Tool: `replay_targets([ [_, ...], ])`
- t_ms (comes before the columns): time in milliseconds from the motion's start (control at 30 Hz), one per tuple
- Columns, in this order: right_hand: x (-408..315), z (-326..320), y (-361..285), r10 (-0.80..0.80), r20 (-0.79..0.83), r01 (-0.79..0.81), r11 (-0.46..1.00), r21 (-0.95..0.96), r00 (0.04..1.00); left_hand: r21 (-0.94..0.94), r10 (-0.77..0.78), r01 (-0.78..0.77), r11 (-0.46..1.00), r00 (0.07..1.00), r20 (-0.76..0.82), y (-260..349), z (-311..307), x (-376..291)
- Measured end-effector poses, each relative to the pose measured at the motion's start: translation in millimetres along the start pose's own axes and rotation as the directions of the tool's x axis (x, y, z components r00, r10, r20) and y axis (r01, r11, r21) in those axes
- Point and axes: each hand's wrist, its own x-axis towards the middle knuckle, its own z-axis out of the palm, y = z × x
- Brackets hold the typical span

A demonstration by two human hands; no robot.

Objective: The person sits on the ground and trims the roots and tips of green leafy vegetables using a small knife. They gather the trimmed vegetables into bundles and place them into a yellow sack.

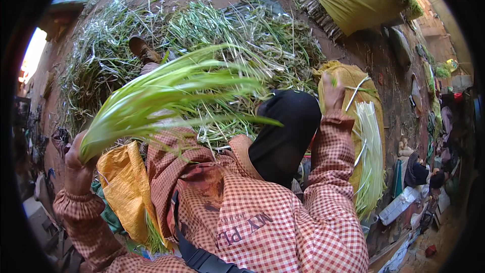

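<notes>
My left hand [77, 155] grips a bunch of long green leaf blades [166, 94] by its pale base. The blades fan out to the right in front of my legs, their tips blurred. My right hand [333, 93] is curled above the far end of a stuffed yellow woven sack [337, 70], with a bit of green leaf showing at its blurred fingers. On that sack lies a sheaf of pale, whitish-green stalks [369, 159]. A white strip [356, 93] runs across the sack beside my right hand.
Cut grass and leaf scraps [212, 26] cover the ground around my feet. An orange woven sack [127, 189] with green leaves at its mouth sits by my left side. A yellow-wrapped bundle [360, 3] stands at far right; clothes and clutter [416, 174] line the right side.
</notes>
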Motion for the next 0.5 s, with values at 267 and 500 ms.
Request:
replay_targets([
  [267,-106,-11,-187,-0.787,0.207,0.737,0.616,0.277,0.581,-0.507,-0.63,0.566,0.65,0.775,0.058,-79,19,-24],
  [500,-179,-104,-46,-0.081,-0.156,0.141,0.895,0.423,0.984,-0.854,-0.45,0.364,0.371,0.875,0.178,-144,10,-19],
])
